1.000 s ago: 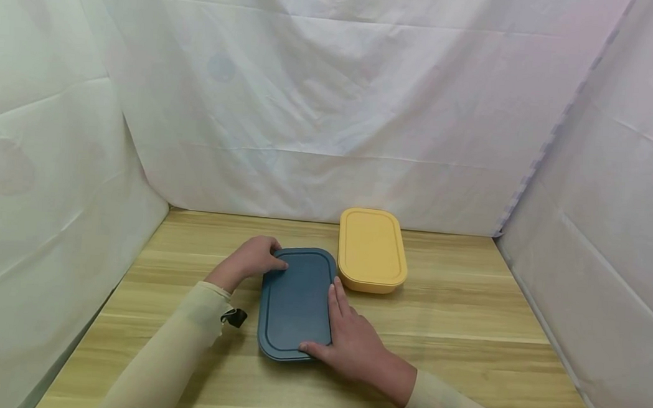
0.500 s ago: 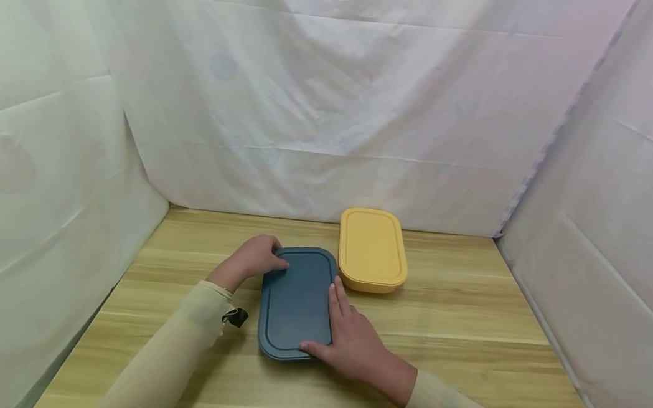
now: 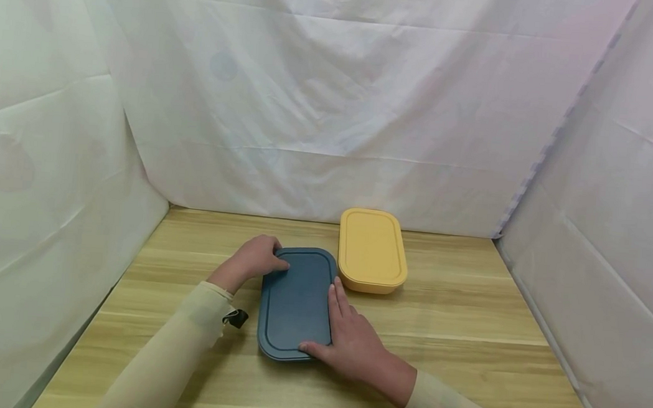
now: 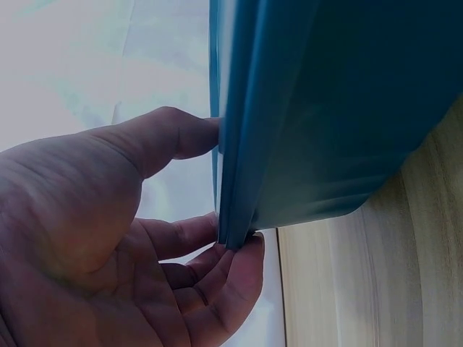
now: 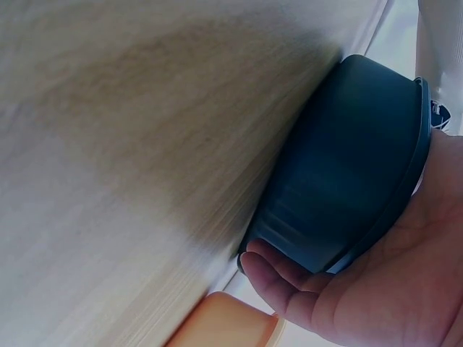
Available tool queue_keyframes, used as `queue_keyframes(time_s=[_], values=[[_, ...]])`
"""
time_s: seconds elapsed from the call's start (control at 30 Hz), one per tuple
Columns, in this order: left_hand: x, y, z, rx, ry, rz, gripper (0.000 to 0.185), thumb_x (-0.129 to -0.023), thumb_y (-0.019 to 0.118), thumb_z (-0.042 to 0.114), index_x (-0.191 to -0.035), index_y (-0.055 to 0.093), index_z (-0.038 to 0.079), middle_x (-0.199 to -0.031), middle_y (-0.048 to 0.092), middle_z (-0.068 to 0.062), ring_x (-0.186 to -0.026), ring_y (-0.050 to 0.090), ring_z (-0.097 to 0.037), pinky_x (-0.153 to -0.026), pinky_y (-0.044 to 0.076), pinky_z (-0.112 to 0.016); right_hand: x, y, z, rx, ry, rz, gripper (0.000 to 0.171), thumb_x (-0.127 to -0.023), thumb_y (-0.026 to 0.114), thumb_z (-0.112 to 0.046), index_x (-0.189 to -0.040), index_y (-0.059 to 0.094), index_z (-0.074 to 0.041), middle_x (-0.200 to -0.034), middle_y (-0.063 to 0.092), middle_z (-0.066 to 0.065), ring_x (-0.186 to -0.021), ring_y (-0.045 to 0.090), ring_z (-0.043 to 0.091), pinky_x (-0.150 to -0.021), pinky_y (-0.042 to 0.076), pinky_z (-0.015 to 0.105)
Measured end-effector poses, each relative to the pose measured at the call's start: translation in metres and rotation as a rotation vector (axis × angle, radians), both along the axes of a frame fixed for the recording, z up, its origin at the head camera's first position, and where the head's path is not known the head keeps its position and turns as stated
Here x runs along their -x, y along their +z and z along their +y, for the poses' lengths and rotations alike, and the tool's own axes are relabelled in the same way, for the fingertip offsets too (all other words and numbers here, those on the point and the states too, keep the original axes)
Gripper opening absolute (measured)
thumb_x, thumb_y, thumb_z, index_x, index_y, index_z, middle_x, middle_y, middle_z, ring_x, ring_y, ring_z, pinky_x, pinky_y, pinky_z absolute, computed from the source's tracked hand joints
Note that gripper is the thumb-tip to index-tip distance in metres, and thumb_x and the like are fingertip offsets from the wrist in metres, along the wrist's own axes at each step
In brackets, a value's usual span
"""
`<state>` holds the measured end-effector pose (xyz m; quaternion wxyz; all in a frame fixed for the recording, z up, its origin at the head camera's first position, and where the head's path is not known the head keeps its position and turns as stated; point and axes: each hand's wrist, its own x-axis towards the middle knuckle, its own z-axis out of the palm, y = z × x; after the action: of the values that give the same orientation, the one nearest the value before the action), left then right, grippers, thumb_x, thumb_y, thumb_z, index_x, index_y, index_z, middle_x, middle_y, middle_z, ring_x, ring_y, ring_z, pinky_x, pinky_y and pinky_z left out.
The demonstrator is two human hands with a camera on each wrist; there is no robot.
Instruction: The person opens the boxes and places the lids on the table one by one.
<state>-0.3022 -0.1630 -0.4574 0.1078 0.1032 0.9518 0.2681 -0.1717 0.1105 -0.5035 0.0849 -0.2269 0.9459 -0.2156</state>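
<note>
A dark blue, rounded rectangular lunch box (image 3: 300, 305) with its lid on sits on the wooden table in the head view. At its far left corner my left hand (image 3: 250, 263) grips the lid's rim. The left wrist view shows that thumb on top of the lid, with curled fingertips (image 4: 244, 264) under the rim. My right hand (image 3: 357, 346) holds the right side of the box, thumb on the lid near the front corner. In the right wrist view, bent fingers (image 5: 278, 278) lie against the box's side wall.
A yellow lidded lunch box (image 3: 372, 247) stands at the back, just right of the blue one. White cloth (image 3: 332, 104) hangs behind and along both sides of the wooden table (image 3: 466, 312).
</note>
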Motion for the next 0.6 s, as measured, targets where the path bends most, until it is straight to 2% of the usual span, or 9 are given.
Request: queue_keyframes(time_s=[0.6], values=[[-0.0017, 0.0028, 0.0014, 0.019, 0.002, 0.005, 0.037, -0.101, 0.082, 0.027, -0.121, 0.072, -0.002, -0.099, 0.070, -0.009, -0.084, 0.063, -0.023, -0.078, 0.054, -0.041, 0.0004, -0.0006, -0.0001, -0.001, -0.001, 0.004, 0.129, -0.095, 0.057, -0.089, -0.176, 0.011, 0.000, -0.185, -0.002, 0.017, -0.155, 0.044, 0.044, -0.113, 0.050, 0.058]])
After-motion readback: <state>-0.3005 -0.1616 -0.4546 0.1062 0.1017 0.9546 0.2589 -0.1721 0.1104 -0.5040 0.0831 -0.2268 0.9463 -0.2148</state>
